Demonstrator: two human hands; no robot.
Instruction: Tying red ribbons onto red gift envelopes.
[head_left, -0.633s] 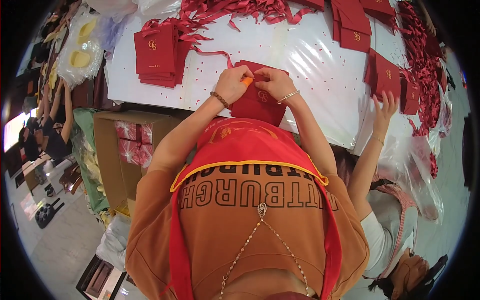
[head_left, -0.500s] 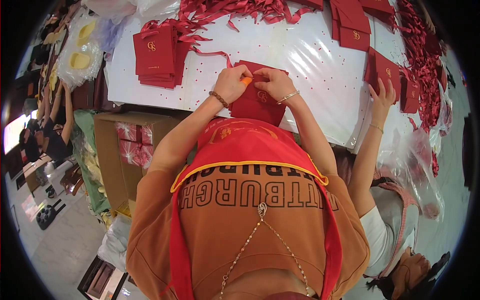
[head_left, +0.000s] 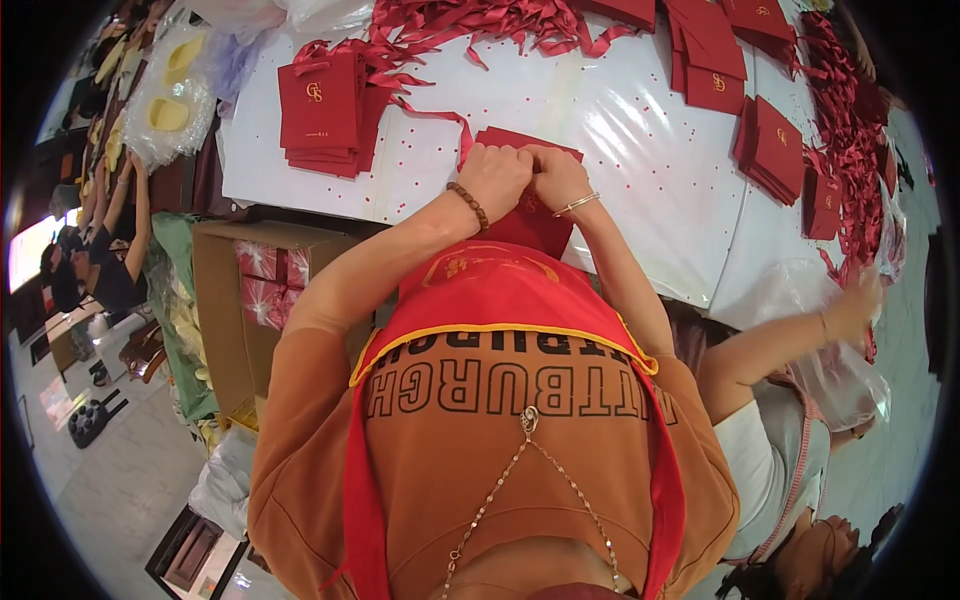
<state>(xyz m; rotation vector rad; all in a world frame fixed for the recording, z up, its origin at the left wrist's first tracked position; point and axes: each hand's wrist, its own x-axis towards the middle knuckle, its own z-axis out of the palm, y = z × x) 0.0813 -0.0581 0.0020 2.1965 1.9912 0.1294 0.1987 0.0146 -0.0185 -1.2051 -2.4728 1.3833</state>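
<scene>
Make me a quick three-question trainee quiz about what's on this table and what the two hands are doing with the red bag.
1. True or false: both hands grip the flat red bag at its top edge.
2. Which wrist wears the brown bead bracelet? A) left B) right
3. Fill in: the stack of red bags lies to the person's ____ of the hands.

Key:
1. True: left hand and right hand meet there, on the white table.
2. A.
3. Left.
</scene>
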